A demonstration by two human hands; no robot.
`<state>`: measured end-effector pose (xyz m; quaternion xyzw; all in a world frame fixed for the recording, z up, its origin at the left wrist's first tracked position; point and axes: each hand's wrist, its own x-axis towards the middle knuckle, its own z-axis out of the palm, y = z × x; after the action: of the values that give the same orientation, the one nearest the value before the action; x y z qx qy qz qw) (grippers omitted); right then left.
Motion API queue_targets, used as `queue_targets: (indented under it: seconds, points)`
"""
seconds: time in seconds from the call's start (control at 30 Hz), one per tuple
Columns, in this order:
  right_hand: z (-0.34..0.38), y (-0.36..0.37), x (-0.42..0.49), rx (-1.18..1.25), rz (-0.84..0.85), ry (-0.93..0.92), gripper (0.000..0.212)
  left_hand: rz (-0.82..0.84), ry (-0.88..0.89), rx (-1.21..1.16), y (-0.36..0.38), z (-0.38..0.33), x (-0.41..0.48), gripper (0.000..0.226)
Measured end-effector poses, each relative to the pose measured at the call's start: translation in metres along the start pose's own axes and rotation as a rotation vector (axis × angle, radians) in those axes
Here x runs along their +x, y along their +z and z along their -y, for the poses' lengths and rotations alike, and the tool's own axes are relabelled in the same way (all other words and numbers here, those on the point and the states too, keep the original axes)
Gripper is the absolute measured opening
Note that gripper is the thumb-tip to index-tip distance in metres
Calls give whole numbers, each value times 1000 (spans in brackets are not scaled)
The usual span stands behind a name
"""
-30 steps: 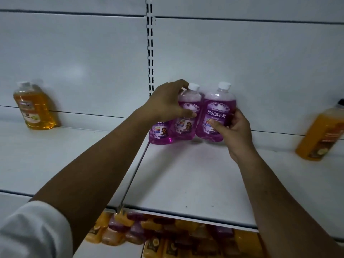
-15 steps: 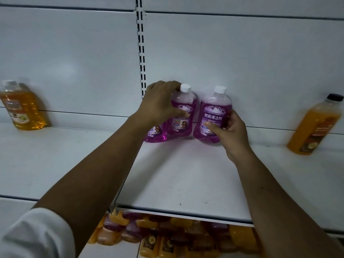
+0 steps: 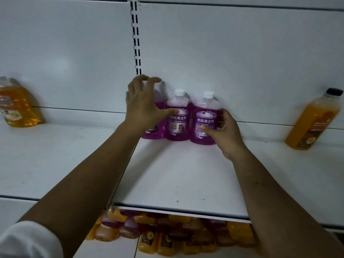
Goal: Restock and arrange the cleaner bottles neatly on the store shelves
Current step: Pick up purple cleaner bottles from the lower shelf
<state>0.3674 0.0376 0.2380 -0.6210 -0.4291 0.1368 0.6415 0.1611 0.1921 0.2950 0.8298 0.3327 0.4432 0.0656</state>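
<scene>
Three purple bottles stand upright in a row at the back of the white shelf, at 12 o'clock, touching one another. The left hand is spread wide over the left bottle, gripping nothing. The right hand holds the right bottle; the middle bottle stands free.

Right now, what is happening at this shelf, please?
A person is lining up three purple floor cleaner bottles at the back of a white shelf. The left hand is spread open over the leftmost purple bottle, its thumb reaching the middle purple bottle. The right hand grips the rightmost purple bottle. All three stand upright, side by side. An orange bottle stands far right, a yellow bottle far left.
</scene>
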Motion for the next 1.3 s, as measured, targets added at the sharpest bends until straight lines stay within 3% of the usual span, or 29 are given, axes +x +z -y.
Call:
queue_targets:
  seconds: [0.13, 0.5, 0.8, 0.9, 1.3]
  points:
    - [-3, 0, 2, -25, -29, -14, 74, 120, -169, -179, 2, 7, -7, 111]
    - [-7, -2, 4, -115, -14, -119, 105, 18, -121, -249, 21, 7, -14, 115]
    - [-16, 1, 9, -261, -85, -141, 116, -70, -98, -185, 28, 7, -28, 123]
    - [-18, 1, 8, -298, -100, -143, 120, -40, -89, -101, 25, 3, -32, 127]
    - [-20, 2, 3, -321, -132, -77, 128, 39, -108, -187, 19, 2, -37, 131]
